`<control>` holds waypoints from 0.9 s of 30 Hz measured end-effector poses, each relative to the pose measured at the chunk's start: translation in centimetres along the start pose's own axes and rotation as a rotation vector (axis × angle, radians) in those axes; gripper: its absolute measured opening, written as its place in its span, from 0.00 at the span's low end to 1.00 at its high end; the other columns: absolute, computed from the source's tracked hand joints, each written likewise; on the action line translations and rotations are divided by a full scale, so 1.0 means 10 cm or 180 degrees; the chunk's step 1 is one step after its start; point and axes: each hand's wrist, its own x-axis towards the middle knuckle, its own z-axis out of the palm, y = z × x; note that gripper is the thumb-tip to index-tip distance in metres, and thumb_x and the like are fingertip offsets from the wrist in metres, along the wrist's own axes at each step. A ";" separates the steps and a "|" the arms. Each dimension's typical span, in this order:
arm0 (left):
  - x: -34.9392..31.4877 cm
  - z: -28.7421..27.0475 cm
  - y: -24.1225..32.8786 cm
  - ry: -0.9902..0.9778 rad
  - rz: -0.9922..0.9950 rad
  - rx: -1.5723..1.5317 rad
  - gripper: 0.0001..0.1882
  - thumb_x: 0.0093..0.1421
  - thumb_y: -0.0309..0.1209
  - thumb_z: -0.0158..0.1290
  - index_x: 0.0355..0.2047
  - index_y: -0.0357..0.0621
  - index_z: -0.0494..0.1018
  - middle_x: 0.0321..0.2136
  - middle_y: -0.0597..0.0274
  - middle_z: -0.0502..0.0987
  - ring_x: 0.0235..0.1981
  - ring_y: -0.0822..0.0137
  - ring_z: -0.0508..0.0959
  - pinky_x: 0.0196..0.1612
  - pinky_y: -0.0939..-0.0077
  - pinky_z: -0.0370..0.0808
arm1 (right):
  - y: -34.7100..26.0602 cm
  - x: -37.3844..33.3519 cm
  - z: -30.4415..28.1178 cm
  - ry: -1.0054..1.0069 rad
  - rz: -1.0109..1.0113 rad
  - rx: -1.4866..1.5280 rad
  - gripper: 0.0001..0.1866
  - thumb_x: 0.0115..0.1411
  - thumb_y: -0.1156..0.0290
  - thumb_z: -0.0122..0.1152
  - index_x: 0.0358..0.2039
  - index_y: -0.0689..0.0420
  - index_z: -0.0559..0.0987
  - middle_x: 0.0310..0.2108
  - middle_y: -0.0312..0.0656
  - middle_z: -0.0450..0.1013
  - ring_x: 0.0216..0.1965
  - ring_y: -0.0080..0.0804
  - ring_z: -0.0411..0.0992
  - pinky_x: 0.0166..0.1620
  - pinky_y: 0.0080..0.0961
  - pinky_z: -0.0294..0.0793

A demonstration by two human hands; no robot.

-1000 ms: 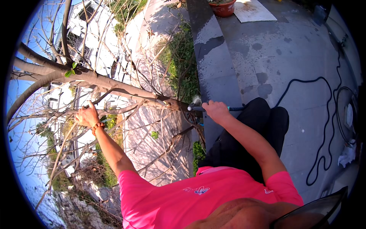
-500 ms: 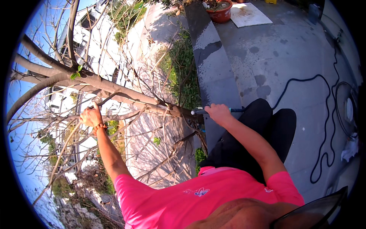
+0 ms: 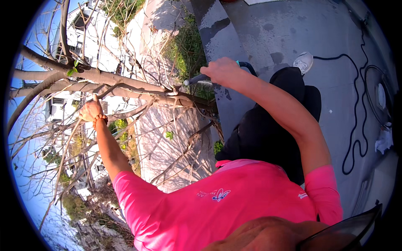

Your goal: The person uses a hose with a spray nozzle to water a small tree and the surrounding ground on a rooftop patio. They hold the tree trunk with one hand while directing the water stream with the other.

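Note:
My left hand (image 3: pixel 90 110) reaches out into a bare tree, its fingers closed round a thin branch (image 3: pixel 71 146) that slants down and away. A bead bracelet (image 3: pixel 100 120) circles that wrist. My right hand (image 3: pixel 222 71) is wrapped round the end of a dark hose (image 3: pixel 197 79). The hose's pale round tip points left at the tree's thick limb (image 3: pixel 121 80) and looks close to it. Behind the hand, the hose bends toward my legs. Whether water leaves the tip I cannot tell.
A grey ledge (image 3: pixel 224 37) runs between the tree and the paved floor (image 3: pixel 284 21). The dark hose's length snakes over that floor at the right, with a coil near the wall. My shoe (image 3: pixel 303 63) rests on the floor. Below the tree lie a sunlit path (image 3: pixel 167 138) and shrubs.
My right hand has moved up and left with the hose, past the ledge toward the limb. My left hand has shifted slightly up and left. A shoe has come into view.

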 end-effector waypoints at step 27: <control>-0.02 0.07 0.05 0.0388 0.0018 -0.0462 0.37 0.59 0.65 0.45 0.31 0.42 0.85 0.33 0.50 0.84 0.41 0.51 0.78 0.55 0.55 0.63 | 0.00 0.15 0.17 -0.0099 0.0090 0.0125 0.10 0.58 0.70 0.62 0.41 0.52 0.75 0.32 0.45 0.77 0.36 0.50 0.79 0.37 0.48 0.77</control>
